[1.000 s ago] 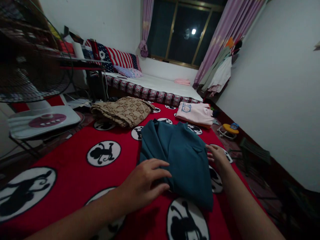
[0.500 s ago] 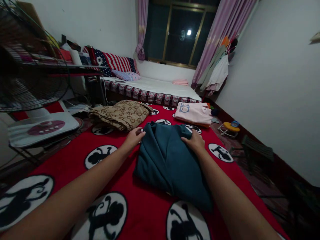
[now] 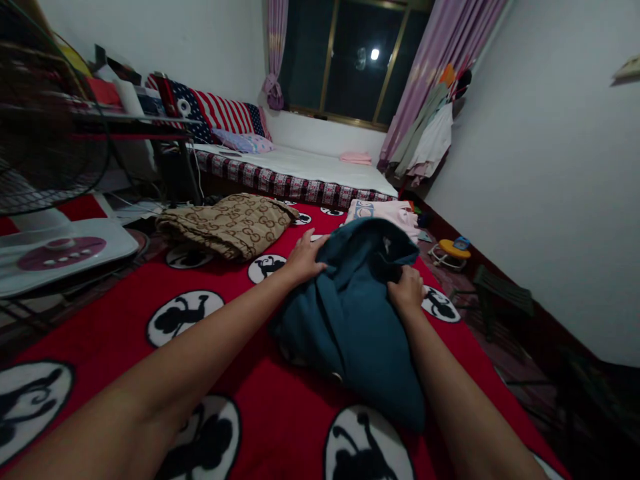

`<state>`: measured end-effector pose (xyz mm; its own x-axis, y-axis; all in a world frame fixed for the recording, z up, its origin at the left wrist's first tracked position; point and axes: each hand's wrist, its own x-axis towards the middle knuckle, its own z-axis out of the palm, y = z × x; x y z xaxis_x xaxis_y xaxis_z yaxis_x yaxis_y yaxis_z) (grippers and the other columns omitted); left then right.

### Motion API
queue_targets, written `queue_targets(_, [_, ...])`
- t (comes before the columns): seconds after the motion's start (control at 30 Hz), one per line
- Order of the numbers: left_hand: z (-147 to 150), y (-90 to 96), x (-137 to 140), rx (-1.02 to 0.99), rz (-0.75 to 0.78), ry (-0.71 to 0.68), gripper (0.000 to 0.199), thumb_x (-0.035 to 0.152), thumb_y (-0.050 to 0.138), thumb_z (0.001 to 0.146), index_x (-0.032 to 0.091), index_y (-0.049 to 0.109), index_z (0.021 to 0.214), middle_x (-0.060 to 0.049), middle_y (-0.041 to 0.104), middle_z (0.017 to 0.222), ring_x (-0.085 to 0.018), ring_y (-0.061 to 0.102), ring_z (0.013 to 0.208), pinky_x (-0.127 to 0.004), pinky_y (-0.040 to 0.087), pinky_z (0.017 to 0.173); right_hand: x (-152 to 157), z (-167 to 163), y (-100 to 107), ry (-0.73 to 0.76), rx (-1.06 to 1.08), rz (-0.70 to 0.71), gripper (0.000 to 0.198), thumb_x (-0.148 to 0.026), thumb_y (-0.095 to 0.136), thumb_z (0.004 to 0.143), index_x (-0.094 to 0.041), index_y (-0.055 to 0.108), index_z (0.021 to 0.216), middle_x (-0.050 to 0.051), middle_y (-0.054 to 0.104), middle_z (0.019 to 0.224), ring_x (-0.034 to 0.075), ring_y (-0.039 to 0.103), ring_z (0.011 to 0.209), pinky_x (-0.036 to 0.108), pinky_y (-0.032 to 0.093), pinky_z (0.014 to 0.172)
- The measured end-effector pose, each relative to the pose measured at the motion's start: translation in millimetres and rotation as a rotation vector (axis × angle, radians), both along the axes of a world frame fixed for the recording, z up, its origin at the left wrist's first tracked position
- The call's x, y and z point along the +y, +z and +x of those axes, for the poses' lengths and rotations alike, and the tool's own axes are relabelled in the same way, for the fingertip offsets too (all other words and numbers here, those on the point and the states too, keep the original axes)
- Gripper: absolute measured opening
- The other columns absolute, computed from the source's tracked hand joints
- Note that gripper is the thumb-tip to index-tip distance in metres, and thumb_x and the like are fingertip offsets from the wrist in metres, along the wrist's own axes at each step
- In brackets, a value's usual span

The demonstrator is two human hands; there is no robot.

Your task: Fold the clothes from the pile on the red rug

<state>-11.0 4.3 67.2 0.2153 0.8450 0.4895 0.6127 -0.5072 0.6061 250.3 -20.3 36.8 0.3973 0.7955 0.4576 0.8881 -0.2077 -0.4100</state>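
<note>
At the left edge of the view stands a fan (image 3: 45, 153), somewhat blurred, and just behind it is a table (image 3: 165, 122) with many small things on it. Next comes a folded brown cloth (image 3: 235, 227), which lies on the red blanket (image 3: 280, 427) with round black-and-white pictures. To the right of this cloth, and apart from it, is the left hand (image 3: 304, 259). Its thumb and first finger are a little apart and touch the upper left edge of a blue-green shirt (image 3: 360, 313); whether they pinch the fabric, I cannot tell. The shirt is in the middle of the blanket, between the two arms, with its lower part lying down and its upper part raised and bulging, so that a dark fold shows inside. On its right side the right hand (image 3: 407, 288) has the fingers bent narrow, holding the upper edge. Behind the shirt, partly hidden by it, lies a pink shirt (image 3: 397, 217). Farther to the right, beyond the blanket, a small yellow stool (image 3: 453, 250) stands on the floor near the wall
</note>
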Motion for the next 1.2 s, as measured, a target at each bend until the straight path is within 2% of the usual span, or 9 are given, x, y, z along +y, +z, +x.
queue_targets(0.13, [-7,-23.2,-1,0.017,-0.107,0.074,0.059,0.033,0.067,0.078,0.018,0.05,0.133,-0.015,0.043,0.141,-0.032,0.042,0.131,-0.046,0.034,0.109,-21,-4,-3,0.2,0.002,0.029,0.046,-0.022,0.056,0.076,-0.015,0.055,0.122,0.018,0.05,0.134,0.032,0.044,0.126,0.049,0.035,0.102])
queue_targets(0.27, [-42,-28.7,-52,-0.054,-0.025,0.028,0.035,0.041,0.049,0.09,0.017,0.064,0.111,-0.01,0.062,0.116,-0.023,0.055,0.113,-0.039,0.04,0.103,-78,-13,4,0.635,0.066,0.055,0.023,-0.026,0.055,0.084,-0.02,0.064,0.105,0.011,0.059,0.123,0.024,0.054,0.117,0.041,0.041,0.102])
queue_targets(0.37, [-70,-30.5,-92,-0.084,-0.202,-0.045,0.035,0.045,0.047,0.091,0.018,0.068,0.097,-0.007,0.068,0.101,-0.022,0.061,0.098,-0.034,0.047,0.091,-120,-21,4,0.81,0.11,-0.056,0.016,-0.03,0.053,0.09,-0.024,0.066,0.098,0.006,0.062,0.116,0.02,0.059,0.109,0.036,0.045,0.096])
queue_targets(0.47, [-80,-38.2,-113,-0.172,-0.405,-0.097,0.038,0.048,0.056,0.085,0.019,0.066,0.109,-0.006,0.07,0.099,-0.021,0.065,0.089,-0.031,0.05,0.079,-135,-30,-1,0.814,0.09,-0.082,0.017,-0.032,0.056,0.089,-0.024,0.065,0.101,0.007,0.062,0.114,0.022,0.058,0.109,0.037,0.045,0.094])
queue_targets(0.7, [-71,-33.6,-132,-0.544,-0.647,-0.177,0.075,0.046,0.074,0.069,0.015,0.043,0.13,-0.004,0.069,0.083,-0.021,0.066,0.078,-0.031,0.051,0.07,-127,-60,13,0.826,0.06,-0.199,0.055,-0.033,0.059,0.088,-0.024,0.042,0.139,0.006,0.06,0.106,0.019,0.06,0.089,0.032,0.049,0.08])
queue_targets(0.9, [-94,-28.9,-172,-0.075,-0.647,-0.232,0.022,0.033,0.069,0.071,0.016,0.064,0.085,0.001,0.064,0.068,-0.015,0.059,0.064,-0.022,0.042,0.057,-139,-69,26,1.04,0.063,-0.414,0.02,-0.034,0.058,0.089,-0.024,0.071,0.101,0.002,0.065,0.087,0.015,0.061,0.079,0.025,0.045,0.07])
queue_targets(1.03, [-89,-28.8,-161,-0.224,-0.615,-0.167,0.027,0.04,0.063,0.078,0.017,0.064,0.092,-0.004,0.069,0.082,-0.018,0.065,0.075,-0.026,0.049,0.065,-99,-73,39,0.896,0.237,-0.203,0.024,-0.037,0.056,0.087,-0.019,0.071,0.083,0.003,0.068,0.079,0.015,0.061,0.07,0.026,0.046,0.064])
queue_targets(1.13, [-72,-26.4,-142,-0.427,-0.572,-0.107,0.054,0.039,0.072,0.07,0.017,0.058,0.117,-0.009,0.071,0.103,-0.025,0.067,0.093,-0.034,0.053,0.077,-55,-91,51,0.784,0.369,-0.143,0.031,-0.043,0.055,0.085,-0.017,0.067,0.098,0.005,0.07,0.085,0.016,0.064,0.065,0.028,0.048,0.062])
queue_targets(1.2, [-59,-26.2,-134,-0.429,-0.539,-0.105,0.054,0.034,0.073,0.067,0.016,0.059,0.116,-0.01,0.071,0.105,-0.026,0.067,0.095,-0.036,0.053,0.08,-30,-111,55,0.709,0.347,-0.203,0.047,-0.052,0.055,0.083,-0.016,0.061,0.112,0.009,0.071,0.093,0.02,0.067,0.07,0.032,0.051,0.066])
